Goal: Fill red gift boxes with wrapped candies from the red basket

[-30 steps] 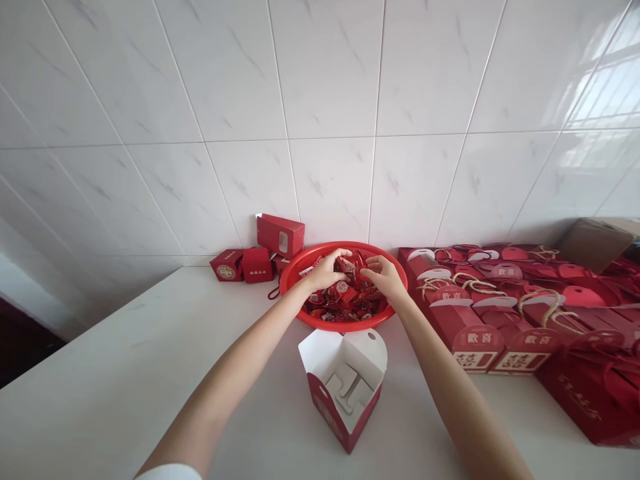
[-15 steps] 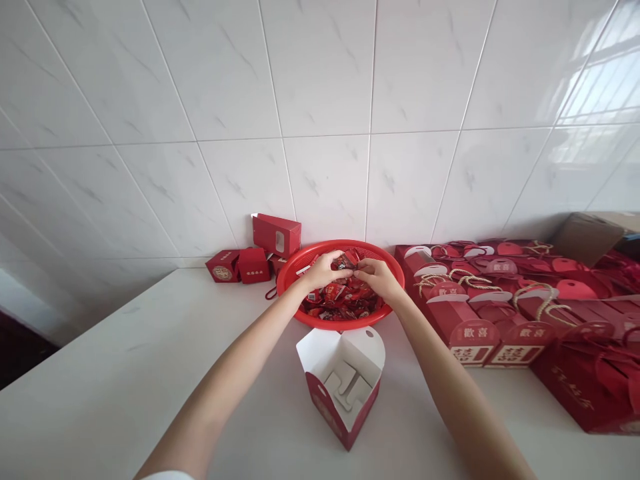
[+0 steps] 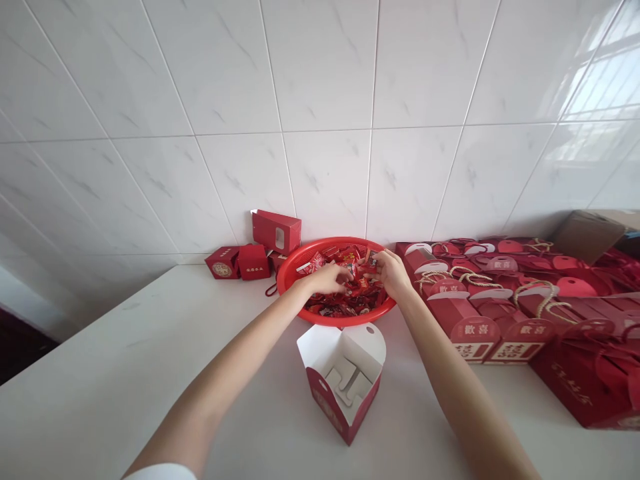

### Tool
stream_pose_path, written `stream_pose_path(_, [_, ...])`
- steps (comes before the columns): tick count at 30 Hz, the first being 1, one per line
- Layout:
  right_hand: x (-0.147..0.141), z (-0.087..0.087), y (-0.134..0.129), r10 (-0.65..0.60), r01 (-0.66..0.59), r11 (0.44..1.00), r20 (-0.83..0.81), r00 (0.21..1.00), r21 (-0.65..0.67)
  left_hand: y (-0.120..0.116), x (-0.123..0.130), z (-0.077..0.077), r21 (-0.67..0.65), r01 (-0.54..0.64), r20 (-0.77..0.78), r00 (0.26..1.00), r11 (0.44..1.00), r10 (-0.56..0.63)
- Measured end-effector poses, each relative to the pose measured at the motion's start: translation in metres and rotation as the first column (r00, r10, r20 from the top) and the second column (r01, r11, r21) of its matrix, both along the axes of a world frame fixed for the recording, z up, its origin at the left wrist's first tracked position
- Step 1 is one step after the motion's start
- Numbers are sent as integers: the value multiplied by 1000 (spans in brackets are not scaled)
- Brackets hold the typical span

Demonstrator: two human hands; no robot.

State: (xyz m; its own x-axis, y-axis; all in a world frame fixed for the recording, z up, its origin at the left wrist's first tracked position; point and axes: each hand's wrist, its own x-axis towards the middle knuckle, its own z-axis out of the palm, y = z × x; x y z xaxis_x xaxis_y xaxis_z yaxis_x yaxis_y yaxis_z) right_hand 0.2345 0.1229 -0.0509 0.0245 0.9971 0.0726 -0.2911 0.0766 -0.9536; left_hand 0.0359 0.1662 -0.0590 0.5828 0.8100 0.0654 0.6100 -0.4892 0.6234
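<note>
A red plastic basket (image 3: 285, 293) holds many wrapped candies (image 3: 345, 310), mostly in red wrappers. Over its left half, my left hand (image 3: 329, 279) reaches in with thumb and fingers apart among the candies. My right hand (image 3: 393, 273) is at the right side of the basket, its fingers parted and touching candies there. Whether either hand has a grip on a single candy is hard to see. In front of the basket stands a red gift box (image 3: 343, 400), its white flaps raised. Folded white bottom tabs show inside it.
Small red boxes (image 3: 255, 262) and a larger red box with a window (image 3: 270, 230) stand by the tiled wall. Many red gift boxes with rope handles (image 3: 475, 327) fill the right. Behind them is a brown carton (image 3: 583, 233). The white tabletop (image 3: 150, 373) extends left.
My hands have moved apart and down into the candies; before, they were together over the basket at one dark-wrapped candy. The open box has stayed in place.
</note>
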Motion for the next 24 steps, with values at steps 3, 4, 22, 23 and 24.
stream_pose_path(3, [0, 0, -1, -12, 12, 1000, -15, 1000, 14, -4, 7, -5, -46, 73, -217, 973, 996, -81])
stream_pose_path(4, [0, 0, -1, -15, 16, 1000, -18, 1000, 22, -6, 10, -7, -45, 76, -258, 962, 996, -85])
stream_pose_path(22, [1, -3, 3, -31, 34, 999, -80, 996, 33, 3, 4, 9, 131, -41, 190, 982, 990, 16])
stream_pose_path(23, [0, -4, 3, -28, 30, 999, -81, 996, 29, 3, 4, 9, 140, -41, 214, 977, 989, 10])
stream_pose_path(24, [0, -4, 3, -21, 23, 999, -81, 996, 25, 3, 5, 9, 148, -40, 233, 972, 988, 4])
